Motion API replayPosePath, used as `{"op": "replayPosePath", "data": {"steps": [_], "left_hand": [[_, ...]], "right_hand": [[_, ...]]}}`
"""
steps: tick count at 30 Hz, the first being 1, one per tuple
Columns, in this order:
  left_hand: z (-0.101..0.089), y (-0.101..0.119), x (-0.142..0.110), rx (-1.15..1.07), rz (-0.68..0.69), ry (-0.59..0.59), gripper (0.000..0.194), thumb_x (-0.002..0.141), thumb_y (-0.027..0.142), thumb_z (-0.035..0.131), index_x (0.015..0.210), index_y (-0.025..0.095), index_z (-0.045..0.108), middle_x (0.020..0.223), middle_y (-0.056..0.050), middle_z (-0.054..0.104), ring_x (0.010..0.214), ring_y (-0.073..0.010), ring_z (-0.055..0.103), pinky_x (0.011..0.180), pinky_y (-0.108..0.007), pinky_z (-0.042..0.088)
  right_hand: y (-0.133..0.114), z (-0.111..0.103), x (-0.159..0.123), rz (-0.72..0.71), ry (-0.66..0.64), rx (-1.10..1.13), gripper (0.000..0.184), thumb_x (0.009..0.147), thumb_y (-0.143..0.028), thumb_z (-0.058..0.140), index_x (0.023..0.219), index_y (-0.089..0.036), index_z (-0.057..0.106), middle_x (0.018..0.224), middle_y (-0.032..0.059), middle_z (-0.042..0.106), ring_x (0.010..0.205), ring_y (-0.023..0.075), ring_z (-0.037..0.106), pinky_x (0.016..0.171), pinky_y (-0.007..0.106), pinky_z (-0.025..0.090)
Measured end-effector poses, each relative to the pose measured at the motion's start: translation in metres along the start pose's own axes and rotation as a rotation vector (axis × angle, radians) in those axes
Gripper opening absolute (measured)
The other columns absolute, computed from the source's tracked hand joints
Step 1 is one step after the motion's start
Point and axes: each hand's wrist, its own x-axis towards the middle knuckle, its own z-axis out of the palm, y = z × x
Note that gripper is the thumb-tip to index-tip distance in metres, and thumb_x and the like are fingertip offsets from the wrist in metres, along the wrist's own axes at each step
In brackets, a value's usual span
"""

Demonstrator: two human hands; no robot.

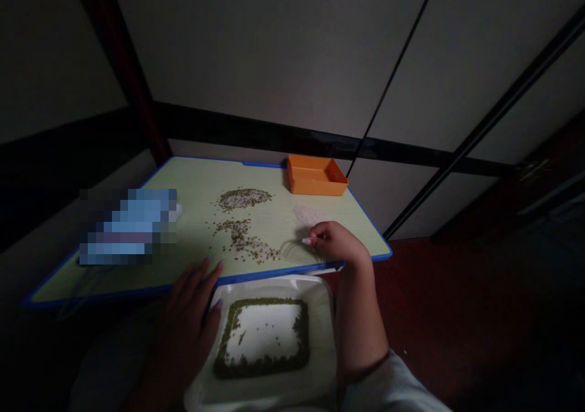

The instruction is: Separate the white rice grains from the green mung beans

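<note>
My left hand (192,305) lies at the table's front edge, fingers stretched out and thumb along the white tray (322,345). Small green beans (256,366) line the inner edges of that tray, with a few scattered in its middle. My right hand (336,240) is over the table's right part, thumb and forefinger pinched together; what they hold, if anything, is too small to name. A thin, clear curved strip (287,247) shows beside the fingertips. Just beyond them lies a pile of pale grains (308,214). Two mixed patches of beans and pale grains (244,198) spread left of it.
An orange open box (317,183) stands at the table's back right corner. On the left lies a blurred-out blue thing (132,226). The pale table (192,180) has a blue rim, and a panelled wall (274,52) rises behind it.
</note>
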Motion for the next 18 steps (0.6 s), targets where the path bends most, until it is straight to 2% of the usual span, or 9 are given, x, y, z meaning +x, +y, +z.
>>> {"op": "replayPosePath", "data": {"steps": [6, 12, 18], "left_hand": [[0.0012, -0.0008, -0.0013, 0.040, 0.025, -0.003, 0.058, 0.093, 0.033, 0.042, 0.150, 0.029, 0.037, 0.157, -0.010, 0.045, 0.149, -0.0320, 0.036, 0.119, -0.057, 0.039], [0.0011, -0.0020, -0.0014, 0.067, 0.054, 0.016, 0.059, 0.093, 0.031, 0.043, 0.151, 0.029, 0.034, 0.156, -0.010, 0.045, 0.148, -0.0314, 0.036, 0.119, -0.056, 0.040], [0.0019, -0.0010, 0.0011, 0.077, 0.070, 0.014, 0.059, 0.092, 0.031, 0.044, 0.150, 0.026, 0.035, 0.155, -0.012, 0.046, 0.148, -0.0316, 0.037, 0.119, -0.056, 0.039]], "right_hand": [[-0.0036, 0.0003, 0.0017, 0.046, 0.014, -0.015, 0.033, 0.090, -0.031, 0.061, 0.060, -0.017, 0.054, 0.055, -0.0057, 0.044, 0.056, 0.0092, 0.034, 0.056, 0.026, 0.025], [-0.0062, 0.0016, 0.0040, 0.011, -0.034, 0.004, 0.034, 0.089, -0.029, 0.061, 0.059, -0.018, 0.050, 0.056, -0.0070, 0.038, 0.057, 0.0090, 0.032, 0.057, 0.025, 0.025], [-0.0064, 0.0055, 0.0063, -0.017, -0.043, 0.029, 0.034, 0.089, -0.027, 0.061, 0.058, -0.019, 0.048, 0.055, -0.0067, 0.039, 0.058, 0.0095, 0.034, 0.056, 0.026, 0.025]]}}
